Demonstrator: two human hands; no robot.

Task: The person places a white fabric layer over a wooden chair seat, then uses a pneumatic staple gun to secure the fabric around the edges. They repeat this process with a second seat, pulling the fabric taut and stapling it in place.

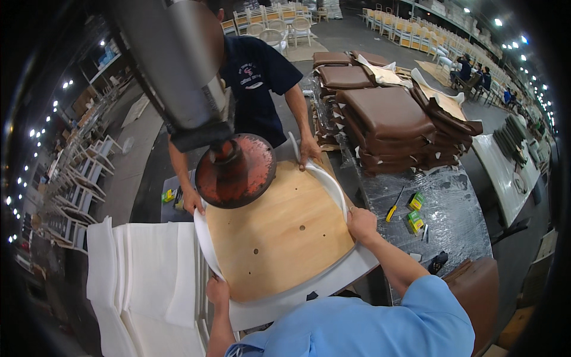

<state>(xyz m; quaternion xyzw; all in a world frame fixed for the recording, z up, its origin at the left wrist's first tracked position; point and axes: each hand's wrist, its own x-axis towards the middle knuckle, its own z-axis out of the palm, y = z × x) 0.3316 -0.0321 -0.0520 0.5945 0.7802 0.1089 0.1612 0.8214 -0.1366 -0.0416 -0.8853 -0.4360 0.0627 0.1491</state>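
Observation:
A plywood seat board [285,238] with several small holes lies on white foam padding [205,247], whose edges curl up around its sides. My left hand [217,290] grips the padding at the near left corner, fingers closed. At the right corner, my right hand [361,224] is closed on the padding's edge. A co-worker across from me holds the far side, one hand [191,200] at the left and one hand [309,151] at the right. Above the board's far left part hangs a round, worn red press plate [238,172] on a grey cylinder [172,65], hiding that part.
White foam sheets [148,268] are stacked at my left. On the right, a plastic-covered table [440,196] carries stacked brown upholstered seats [386,116], a yellow screwdriver [394,205] and small green-yellow boxes [415,221]. Brown covers [476,291] lie beside my right arm. Chairs [410,33] fill the background.

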